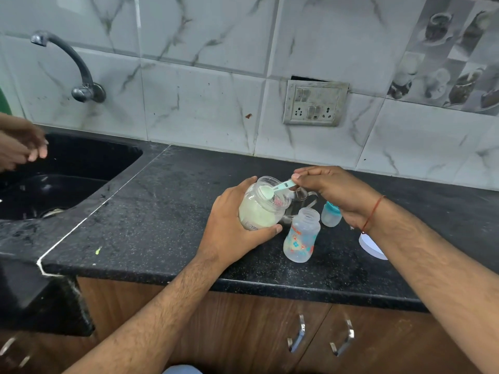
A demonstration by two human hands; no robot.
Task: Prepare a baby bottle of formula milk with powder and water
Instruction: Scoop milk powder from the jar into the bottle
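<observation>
My left hand (pixel 232 225) grips a clear plastic jar of pale formula powder (pixel 260 209), tilted toward the right above the black counter. My right hand (pixel 332 187) pinches the handle of a light green scoop (pixel 272 189) whose bowl, heaped with powder, sits at the jar's open mouth. An open baby bottle (pixel 301 236) with orange and blue prints stands upright just right of the jar. Its blue-ringed teat cap (pixel 331 214) stands behind it, under my right wrist. A glass vessel with a handle (pixel 299 201) stands behind the jar, mostly hidden.
A black sink (pixel 54 179) with a curved wall tap (pixel 67 63) lies at the left; another person's hands (pixel 21 147) hover over it. A white lid (pixel 371 247) lies under my right forearm. A wall socket plate (pixel 314 103) sits behind. Cabinet doors with handles (pixel 297 333) are below.
</observation>
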